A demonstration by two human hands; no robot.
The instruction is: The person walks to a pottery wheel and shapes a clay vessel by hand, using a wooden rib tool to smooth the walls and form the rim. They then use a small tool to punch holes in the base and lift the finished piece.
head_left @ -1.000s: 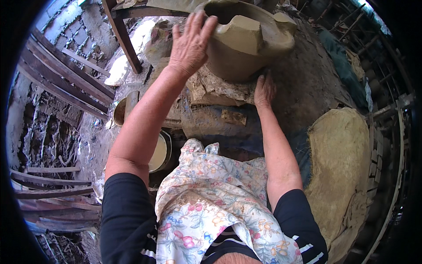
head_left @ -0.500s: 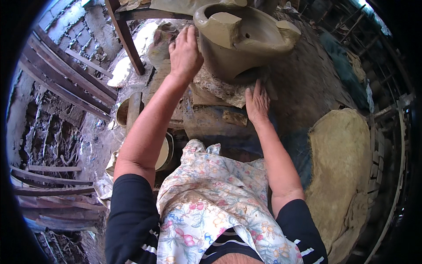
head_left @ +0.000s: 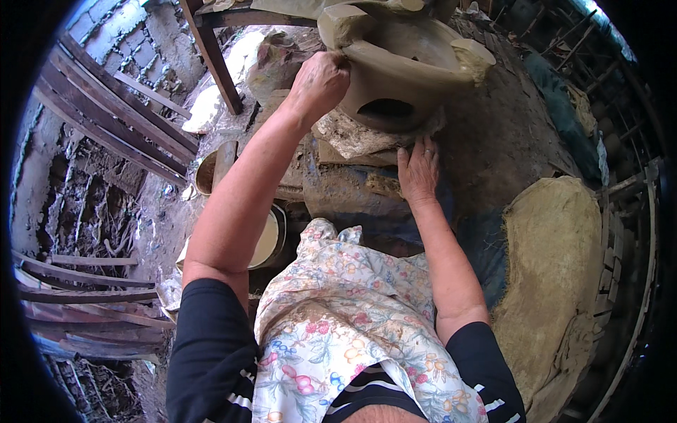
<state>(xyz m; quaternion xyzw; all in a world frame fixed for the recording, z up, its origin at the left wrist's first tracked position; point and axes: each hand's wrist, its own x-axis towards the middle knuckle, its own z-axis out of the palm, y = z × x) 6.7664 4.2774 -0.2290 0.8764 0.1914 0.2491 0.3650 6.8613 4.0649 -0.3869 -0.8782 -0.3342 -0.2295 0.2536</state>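
Note:
A large unfired clay stove [head_left: 405, 67] with a thick rim, lumps on top and an arched hole in its side stands on a muddy slab [head_left: 356, 137]. My left hand [head_left: 319, 83] is curled over the stove's near-left rim, fingers gripping the wet clay. Lower down, my right hand [head_left: 418, 169] lies flat with fingers spread at the slab's edge under the stove's base. Both forearms reach up from my flowered apron [head_left: 352, 317].
A round bowl of pale liquid [head_left: 266, 240] sits by my left elbow. Wooden planks [head_left: 120, 99] and a post [head_left: 211, 53] stand at the left. A burlap-covered mound [head_left: 564, 268] lies to the right on dark earth.
The stove has turned so its arched hole faces me. My left hand slid from the side onto the rim and curled; my right hand dropped lower to the slab's edge.

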